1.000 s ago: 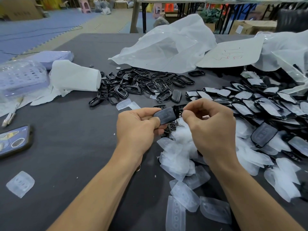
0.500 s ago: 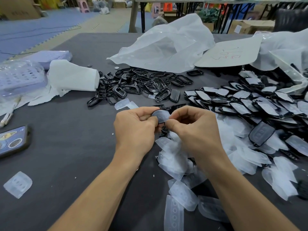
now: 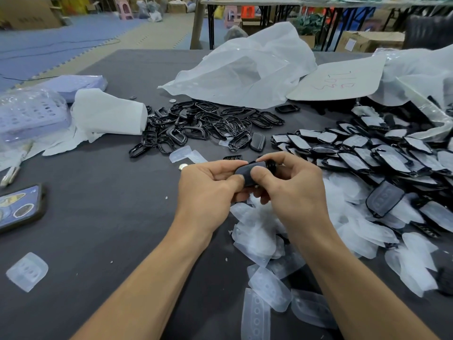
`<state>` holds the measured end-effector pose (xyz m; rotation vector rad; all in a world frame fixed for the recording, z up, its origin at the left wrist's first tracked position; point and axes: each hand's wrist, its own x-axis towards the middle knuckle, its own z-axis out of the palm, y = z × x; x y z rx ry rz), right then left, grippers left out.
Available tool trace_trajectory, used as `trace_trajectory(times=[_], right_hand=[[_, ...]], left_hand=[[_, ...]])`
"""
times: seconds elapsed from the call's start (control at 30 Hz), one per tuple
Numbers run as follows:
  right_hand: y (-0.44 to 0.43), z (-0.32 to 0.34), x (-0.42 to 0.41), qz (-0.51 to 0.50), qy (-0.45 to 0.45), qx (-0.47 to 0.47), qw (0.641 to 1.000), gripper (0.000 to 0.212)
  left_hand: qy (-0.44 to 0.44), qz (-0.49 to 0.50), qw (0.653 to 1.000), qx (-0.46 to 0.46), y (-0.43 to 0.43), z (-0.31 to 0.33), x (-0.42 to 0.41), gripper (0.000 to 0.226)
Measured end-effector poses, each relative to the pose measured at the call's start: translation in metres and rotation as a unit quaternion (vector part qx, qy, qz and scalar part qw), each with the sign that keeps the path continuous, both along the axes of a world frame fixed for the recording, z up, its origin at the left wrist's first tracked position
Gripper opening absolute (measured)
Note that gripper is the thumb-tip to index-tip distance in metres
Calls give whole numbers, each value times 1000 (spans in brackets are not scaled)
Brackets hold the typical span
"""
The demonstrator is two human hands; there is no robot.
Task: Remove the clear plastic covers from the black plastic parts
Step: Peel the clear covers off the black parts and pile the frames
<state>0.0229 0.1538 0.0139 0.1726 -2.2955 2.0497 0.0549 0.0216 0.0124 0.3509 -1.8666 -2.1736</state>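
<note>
Both hands hold one black plastic part [image 3: 248,171] above the table's middle. My left hand [image 3: 208,190] grips its left end, fingers curled round it. My right hand [image 3: 289,190] pinches its right end, thumb pressed on the top face. Whether a clear cover is still on it I cannot tell. A heap of black parts with clear covers [image 3: 372,155] lies to the right. Bare black frames [image 3: 201,126] are piled behind the hands. Loose clear covers [image 3: 264,241] lie under and in front of my right hand.
A phone [image 3: 19,207] lies at the left edge, one stray clear cover [image 3: 27,271] near it. White paper roll [image 3: 107,114] and a lilac basket [image 3: 29,114] stand at back left. Large plastic bags [image 3: 245,69] and a cardboard sheet [image 3: 338,82] lie behind.
The hands came closer together on the part and rose slightly; my right thumb now presses on its top face instead of pinching its end.
</note>
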Motion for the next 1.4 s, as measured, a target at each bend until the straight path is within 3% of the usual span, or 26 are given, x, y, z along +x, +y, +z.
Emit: trace_trajectory(times=[0.13,0.3,0.53,0.8,1.27,1.4], right_hand=[[2,3,-2,11,-30,-57,998,18],[2,5,-4,14,-41,-95,995,21],[2,3,-6,18,-41,-99,994,18],[4,5,-7,67,-83,-151,983,25],[3,2,-7,44,-62,-121,990,28],[3,2,-3,4,-12,-20,1000,26]], left_hand=[[4,-19,1000,17,0,1,1,31],[-36,-51,998,33,-6,7,3,48],[-46,-20,998,-37,-4,5,4,21],[-62,31,997,-26,-4,9,2,22],[-32,44,997,-61,-4,4,-1,26],[-28,67,995,-73,-2,2,-2,30]])
